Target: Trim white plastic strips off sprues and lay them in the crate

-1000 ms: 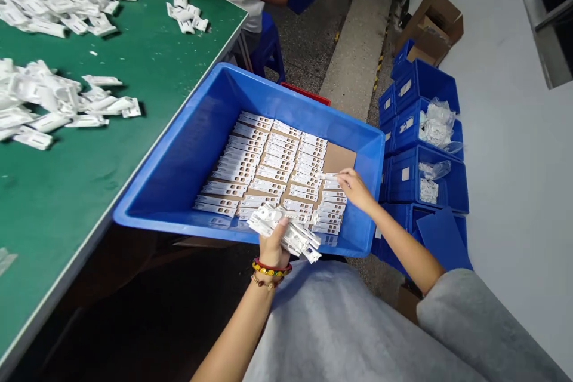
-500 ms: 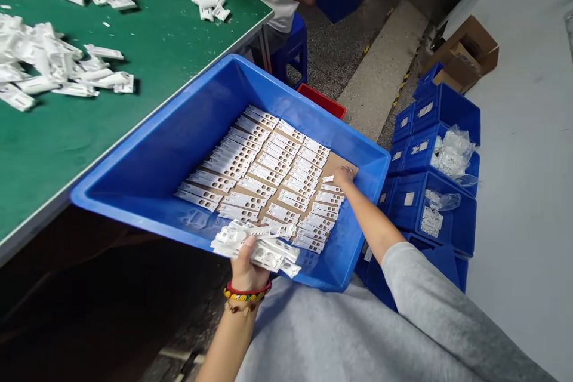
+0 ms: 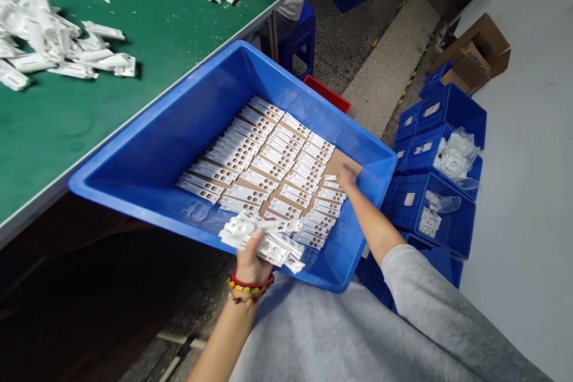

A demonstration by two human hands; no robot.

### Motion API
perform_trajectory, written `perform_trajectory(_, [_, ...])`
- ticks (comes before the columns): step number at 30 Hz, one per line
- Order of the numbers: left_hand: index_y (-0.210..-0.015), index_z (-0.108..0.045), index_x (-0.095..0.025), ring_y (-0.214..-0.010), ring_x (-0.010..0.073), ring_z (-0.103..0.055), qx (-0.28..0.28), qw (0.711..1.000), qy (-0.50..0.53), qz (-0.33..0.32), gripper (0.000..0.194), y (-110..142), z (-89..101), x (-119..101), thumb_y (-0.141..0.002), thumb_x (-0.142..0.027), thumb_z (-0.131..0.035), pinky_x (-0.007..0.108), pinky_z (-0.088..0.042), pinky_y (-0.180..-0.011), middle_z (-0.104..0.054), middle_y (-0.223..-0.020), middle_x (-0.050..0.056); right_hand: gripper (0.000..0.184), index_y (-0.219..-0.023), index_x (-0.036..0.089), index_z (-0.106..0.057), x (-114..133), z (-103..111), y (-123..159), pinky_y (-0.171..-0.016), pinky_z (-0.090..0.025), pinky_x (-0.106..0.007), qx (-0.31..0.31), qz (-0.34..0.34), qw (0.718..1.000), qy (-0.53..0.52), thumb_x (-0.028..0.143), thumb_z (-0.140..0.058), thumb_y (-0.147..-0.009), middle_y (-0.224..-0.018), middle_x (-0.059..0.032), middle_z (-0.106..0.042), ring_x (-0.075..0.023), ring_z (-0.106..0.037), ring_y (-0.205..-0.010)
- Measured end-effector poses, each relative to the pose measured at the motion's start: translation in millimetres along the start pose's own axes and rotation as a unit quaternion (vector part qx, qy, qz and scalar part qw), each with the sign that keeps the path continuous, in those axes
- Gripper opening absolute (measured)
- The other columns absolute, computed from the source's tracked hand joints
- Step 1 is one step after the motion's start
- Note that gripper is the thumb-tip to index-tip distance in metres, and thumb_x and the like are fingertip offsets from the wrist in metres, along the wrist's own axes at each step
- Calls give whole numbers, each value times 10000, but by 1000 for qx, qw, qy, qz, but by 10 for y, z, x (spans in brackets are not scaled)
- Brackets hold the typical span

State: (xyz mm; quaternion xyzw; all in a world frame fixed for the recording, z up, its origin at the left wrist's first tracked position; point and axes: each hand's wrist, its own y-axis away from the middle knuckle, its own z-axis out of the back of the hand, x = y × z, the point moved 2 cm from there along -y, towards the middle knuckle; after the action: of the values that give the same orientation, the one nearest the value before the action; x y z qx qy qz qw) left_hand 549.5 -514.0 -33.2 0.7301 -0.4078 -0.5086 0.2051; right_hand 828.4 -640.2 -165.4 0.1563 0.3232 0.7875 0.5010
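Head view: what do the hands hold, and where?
Left hand: a bunch of flat white plastic pieces, gripped near the middle, thumb on top. Right hand: cannot be told.

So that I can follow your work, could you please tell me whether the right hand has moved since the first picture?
Yes; against the cardboard sheet, the right hand has shifted inward from its edge, onto the bare patch.
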Motion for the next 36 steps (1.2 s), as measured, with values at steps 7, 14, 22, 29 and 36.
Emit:
perform_trajectory(7, [-873, -684, -217, -636, 193, -654, 0, 1000, 16, 18, 440, -13, 27, 10, -492, -360, -850, 357, -590, -700, -714, -743, -8, 336, -1267, 92, -562, 15, 62, 99, -1032, -343, -342, -71, -25, 997, 18, 136, -422, -965, -1335, -200, -529, -253, -422, -1276])
perform_trajectory(14, [-909, -682, -218, -628, 197, -662, 5, 1000, 24, 6, 483, -8, 5, 14, -486, -375, -853, 343, -587, -685, -718, -728, -4, 348, -1169, 180, -616, 34, 75, 162, -1006, -362, -273, -34, 61, 997, 37, 174, -698, -830, -1326, -104, -513, -201, -438, -1227])
perform_trajectory(22, [-830, -676, -200, -614, 182, -652, 0, 999, 33, 10, 421, 2, 8, 34, -491, -375, -853, 296, -552, -618, -709, -717, -6, 319, -1132, 170, -629, 103, 39, 211, -972, -395, -278, -4, 99, 994, 52, 155, -709, -824, -1304, -119, -517, -213, -451, -1212])
perform_trajectory(29, [-825, -665, -183, -565, 158, -635, -17, 999, 43, 6, 458, -24, 16, 53, -464, -373, -874, 267, -531, -542, -706, -705, -12, 269, -1116, 191, -633, 84, 3, 211, -929, -423, -266, 1, 113, 992, 50, 149, -664, -853, -1262, -88, -545, -201, -497, -1149])
perform_trajectory(36, [-847, -666, -188, -544, 150, -642, -29, 999, 42, 5, 513, -22, -27, 34, -423, -345, -910, 256, -556, -537, -694, -667, -30, 251, -1083, 196, -649, 61, -18, 188, -932, -437, -274, -1, 119, 992, 43, 172, -694, -838, -1234, -88, -562, -209, -519, -1144])
